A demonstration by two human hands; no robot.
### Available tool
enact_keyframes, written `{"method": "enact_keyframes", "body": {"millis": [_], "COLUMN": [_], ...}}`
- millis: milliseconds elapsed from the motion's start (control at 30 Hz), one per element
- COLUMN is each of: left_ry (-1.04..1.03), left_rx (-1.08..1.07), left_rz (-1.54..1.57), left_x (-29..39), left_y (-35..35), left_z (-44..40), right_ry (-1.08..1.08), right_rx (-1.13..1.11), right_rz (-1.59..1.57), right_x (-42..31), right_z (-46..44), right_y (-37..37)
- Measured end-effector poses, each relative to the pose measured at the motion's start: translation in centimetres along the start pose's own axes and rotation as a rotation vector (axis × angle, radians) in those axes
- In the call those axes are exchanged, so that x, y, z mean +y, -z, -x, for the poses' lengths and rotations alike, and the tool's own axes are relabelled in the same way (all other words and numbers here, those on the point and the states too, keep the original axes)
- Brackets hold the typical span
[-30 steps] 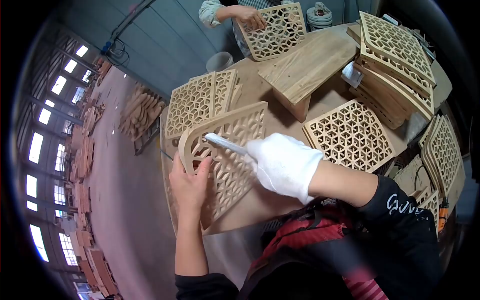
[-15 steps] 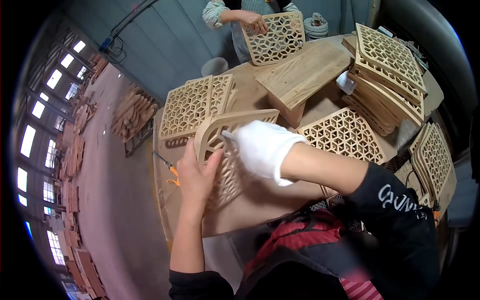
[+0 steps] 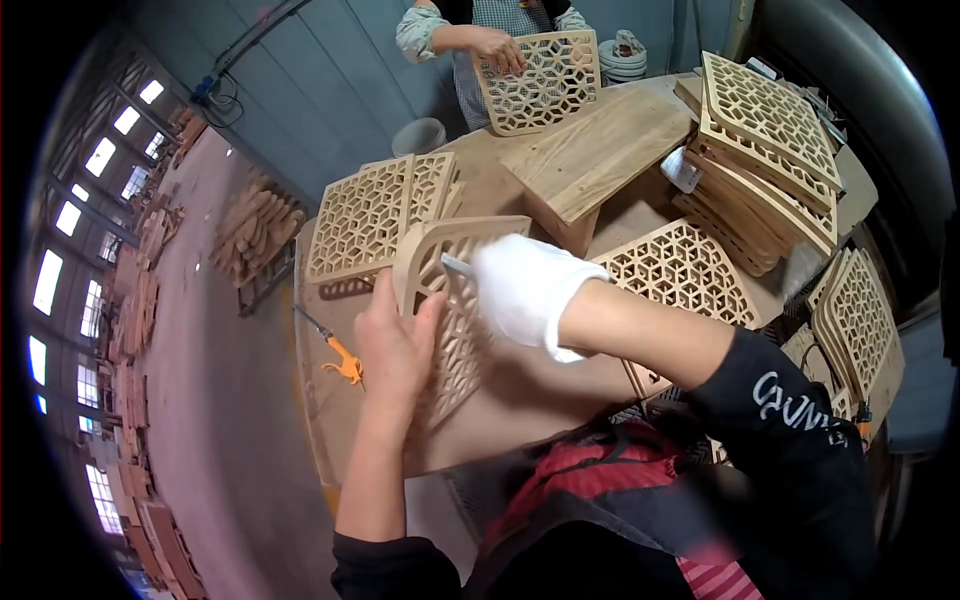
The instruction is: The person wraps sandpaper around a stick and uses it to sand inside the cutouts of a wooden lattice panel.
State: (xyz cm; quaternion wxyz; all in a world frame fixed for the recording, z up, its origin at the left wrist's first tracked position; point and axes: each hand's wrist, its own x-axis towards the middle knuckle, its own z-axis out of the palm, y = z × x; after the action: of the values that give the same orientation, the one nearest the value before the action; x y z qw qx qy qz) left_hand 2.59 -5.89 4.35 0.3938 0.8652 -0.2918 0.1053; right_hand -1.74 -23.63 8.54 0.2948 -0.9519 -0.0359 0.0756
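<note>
A wooden lattice panel with a curved, raised rim stands tilted on the table in front of me. My left hand is bare and wraps round the rim at its left side, thumb on the inner face. In a white glove, my right hand is closed on a thin grey flat tool, whose tip reaches to the lattice openings near the rounded corner. The tool's exact kind does not show, and the gloved fingers are blurred. Left of my left hand lies an orange air blow gun.
Other lattice panels lie at the table's left back, with another panel at right. A plank-topped wooden box stands behind, and a tall panel stack at far right. Across the table, a co-worker's hand holds a panel.
The grey tool and gloved hand have shifted slightly at the lattice. My left hand keeps its grip on the rim. The whole view has moved a little, showing more of the blow gun.
</note>
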Motion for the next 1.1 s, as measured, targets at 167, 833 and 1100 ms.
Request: {"method": "enact_keyframes", "body": {"millis": [167,833,1100], "left_ry": [0.015,0.325,0.318], "left_rx": [-0.050,0.073,0.106], "left_rz": [-0.033,0.291,0.182], "left_x": [0.5,-6.7,-4.8], "left_y": [0.1,7.8,6.6], "left_z": [-0.2,1.8,0.4], "right_ry": [0.087,-0.112,-0.004], "right_rx": [-0.010,-0.064,-0.035], "right_rz": [0.183,-0.347,-0.368], "right_x": [0.5,5.5,3.5], "right_z": [-1.3,4.2,2.9], "right_y": [-0.7,-5.1,-4.9]}}
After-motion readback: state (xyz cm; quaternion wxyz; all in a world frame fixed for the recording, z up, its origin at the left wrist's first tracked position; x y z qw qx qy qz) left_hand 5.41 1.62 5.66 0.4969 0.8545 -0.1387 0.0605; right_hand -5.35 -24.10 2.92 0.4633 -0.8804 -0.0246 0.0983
